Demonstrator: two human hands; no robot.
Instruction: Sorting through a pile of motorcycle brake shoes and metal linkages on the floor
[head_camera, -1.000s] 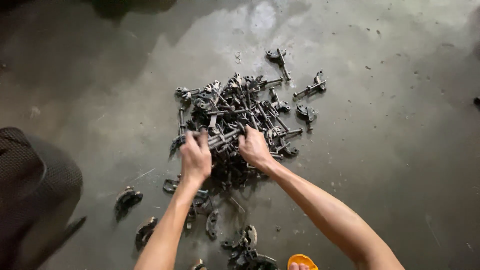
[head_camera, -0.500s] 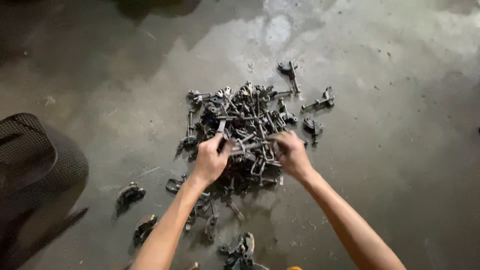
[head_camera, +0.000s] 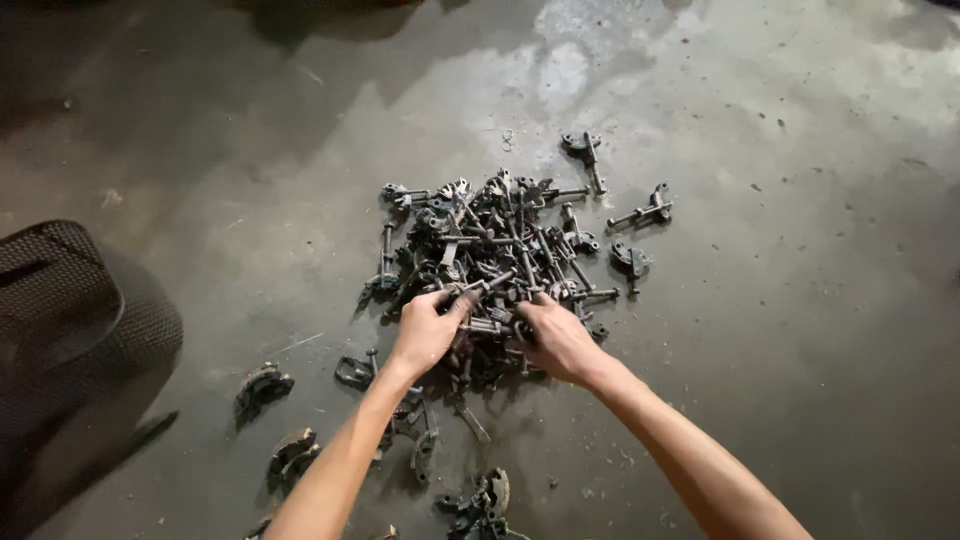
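Your left hand (head_camera: 425, 333) and right hand (head_camera: 558, 340) reach forward with arms stretched, palms down, fingers curled into the near edge of the heap of dark greasy metal parts (head_camera: 495, 250), which lies mid-floor on the grey concrete floor (head_camera: 800, 300).

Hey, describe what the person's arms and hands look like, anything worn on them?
Both forearms are bare, with no sleeves in view. The left hand and the right hand wear no gloves, and no watch, ring or bracelet shows. The arms are slim and enter from the bottom edge.
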